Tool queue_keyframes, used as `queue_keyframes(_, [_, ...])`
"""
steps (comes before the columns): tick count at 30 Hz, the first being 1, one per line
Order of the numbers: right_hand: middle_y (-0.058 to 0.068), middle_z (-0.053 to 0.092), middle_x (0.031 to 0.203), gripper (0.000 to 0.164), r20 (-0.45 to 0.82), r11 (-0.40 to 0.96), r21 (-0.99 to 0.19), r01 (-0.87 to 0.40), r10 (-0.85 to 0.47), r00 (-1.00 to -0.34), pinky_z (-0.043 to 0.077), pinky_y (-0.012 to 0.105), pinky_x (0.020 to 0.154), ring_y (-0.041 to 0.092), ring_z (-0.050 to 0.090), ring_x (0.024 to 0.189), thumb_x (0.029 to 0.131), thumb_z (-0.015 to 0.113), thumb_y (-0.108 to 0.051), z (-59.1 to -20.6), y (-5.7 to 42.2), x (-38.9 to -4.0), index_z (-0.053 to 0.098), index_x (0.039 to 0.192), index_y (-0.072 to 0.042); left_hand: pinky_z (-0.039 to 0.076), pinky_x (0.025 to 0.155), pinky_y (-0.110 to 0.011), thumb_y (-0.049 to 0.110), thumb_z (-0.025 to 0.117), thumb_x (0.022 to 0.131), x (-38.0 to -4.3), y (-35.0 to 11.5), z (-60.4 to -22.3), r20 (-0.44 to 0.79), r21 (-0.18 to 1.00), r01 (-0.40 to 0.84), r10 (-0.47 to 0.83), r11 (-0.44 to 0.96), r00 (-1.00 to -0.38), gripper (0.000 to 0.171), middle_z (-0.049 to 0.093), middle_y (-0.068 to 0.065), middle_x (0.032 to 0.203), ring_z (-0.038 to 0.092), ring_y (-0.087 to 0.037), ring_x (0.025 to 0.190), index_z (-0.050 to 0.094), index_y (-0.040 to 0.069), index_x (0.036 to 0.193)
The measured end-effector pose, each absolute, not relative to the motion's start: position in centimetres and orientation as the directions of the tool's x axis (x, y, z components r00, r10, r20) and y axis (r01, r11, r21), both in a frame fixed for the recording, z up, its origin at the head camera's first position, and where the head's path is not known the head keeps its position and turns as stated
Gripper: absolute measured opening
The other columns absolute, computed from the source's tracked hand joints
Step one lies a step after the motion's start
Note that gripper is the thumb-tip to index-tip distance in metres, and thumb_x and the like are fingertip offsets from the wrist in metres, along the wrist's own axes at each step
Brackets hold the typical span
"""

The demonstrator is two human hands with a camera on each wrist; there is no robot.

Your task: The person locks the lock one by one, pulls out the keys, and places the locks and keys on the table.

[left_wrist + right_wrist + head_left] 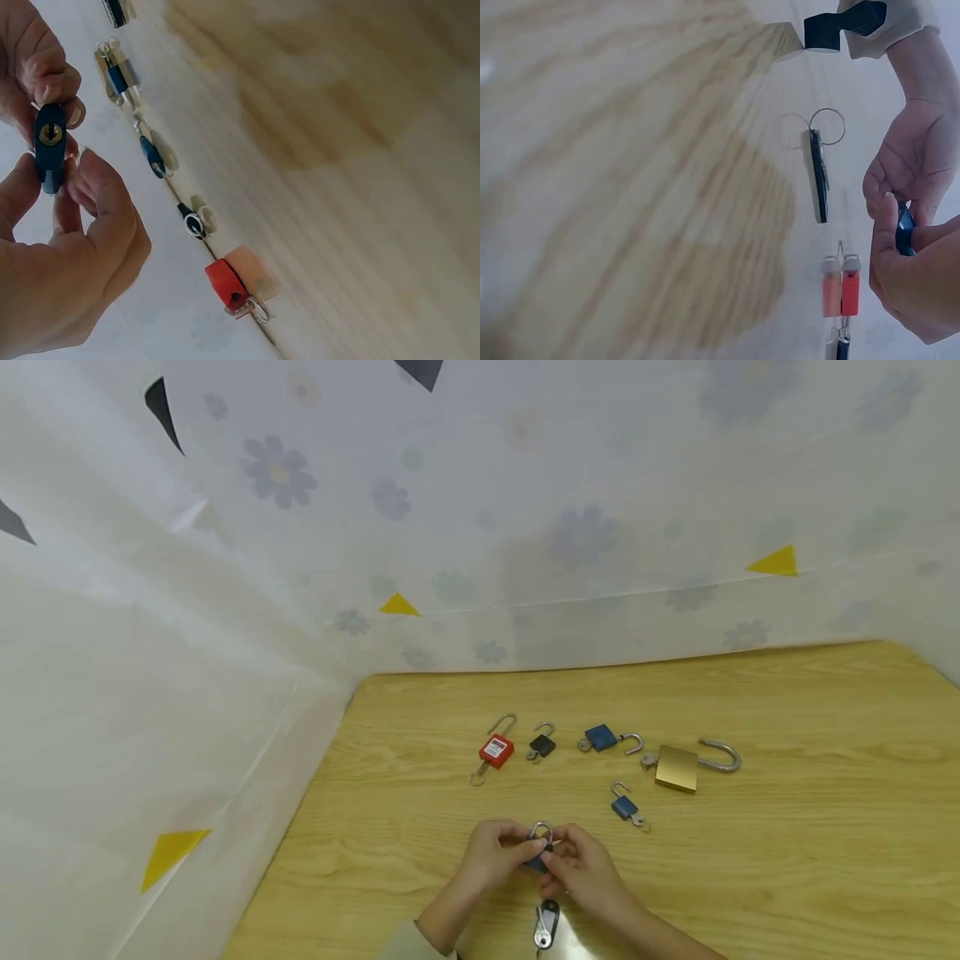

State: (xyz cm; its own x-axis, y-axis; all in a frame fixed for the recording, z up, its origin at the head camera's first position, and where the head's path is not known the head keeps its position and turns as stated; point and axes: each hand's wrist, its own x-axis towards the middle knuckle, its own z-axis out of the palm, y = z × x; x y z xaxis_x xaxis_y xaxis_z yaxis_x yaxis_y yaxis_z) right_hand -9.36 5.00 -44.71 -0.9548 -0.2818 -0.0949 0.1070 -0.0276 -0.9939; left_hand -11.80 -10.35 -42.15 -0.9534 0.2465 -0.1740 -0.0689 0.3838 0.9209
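The held padlock [52, 159] looks smooth, its shackle [542, 824] shiny metal, the gold padlock [677, 768] satin metal, the table [810, 843] wood-grained.

The wood-grained surface [360, 843] carries, left to right, a red padlock [497, 750], a black padlock [543, 745], a blue padlock [601, 737] and a gold-coloured padlock [677, 768], shackles open. A smaller blue padlock [624, 807] lies nearer, a black key fob [552, 913] nearest.

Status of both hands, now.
Left hand: holding the blue padlock, pinched between thumb and fingers.
Right hand: holding the same padlock, also pinching it.
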Motion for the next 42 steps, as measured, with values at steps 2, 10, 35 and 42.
queue_keyframes(2, [0.014,0.06,0.081,0.031,-0.089,-0.018,-0.995,0.098,-0.264,-0.96,0.056,0.026,0.054,0.007,0.059,0.057,0.088,0.053,0.005,-45.0,4.7,-9.6,0.041,0.114,0.017,0.052,0.062,-0.021,0.013,0.07,0.081,-11.9,-10.5,-42.3,-0.194,0.907,-0.087,0.226,0.413,-0.954,0.021,0.07,-0.014,0.086,0.063,-0.012,0.074,0.068,-0.005,0.091])
queue_keyframes(10, [0.009,0.054,0.069,0.036,-0.095,0.101,-0.992,0.074,-0.223,-0.97,0.05,0.025,0.042,0.011,0.054,0.047,0.083,0.058,0.006,-45.8,3.8,-10.3,0.042,0.116,0.01,0.042,0.048,-0.017,0.01,0.072,0.079,-12.4,-10.8,-42.9,-0.203,0.856,-0.075,0.198,0.512,-0.959,0.017,0.065,-0.008,0.067,0.05,-0.006,0.056,0.066,-0.006,0.082])
queue_keyframes(35, [0.004,0.046,0.063,0.027,-0.13,0.346,-0.936,0.07,-0.155,-0.979,0.046,0.023,0.039,0.01,0.051,0.042,0.078,0.063,0.01,-45.2,3.0,-10.6,0.051,0.102,0.008,0.036,0.045,-0.016,0.007,0.076,0.074,-13.7,-10.5,-43.9,-0.157,0.722,0.032,0.209,0.691,-0.965,0.016,0.058,-0.002,0.059,0.044,-0.007,0.055,0.066,-0.002,0.065])
queue_keyframes(42, [0.005,0.046,0.064,0.03,-0.149,0.339,-0.936,0.098,-0.127,-0.981,0.046,0.024,0.039,0.01,0.05,0.042,0.077,0.064,0.011,-45.3,2.9,-10.7,0.053,0.104,0.012,0.031,0.042,-0.016,0.008,0.076,0.074,-13.7,-10.3,-43.7,-0.124,0.675,0.093,0.237,0.732,-0.963,0.025,0.048,0.003,0.052,0.039,-0.006,0.05,0.06,-0.001,0.057])
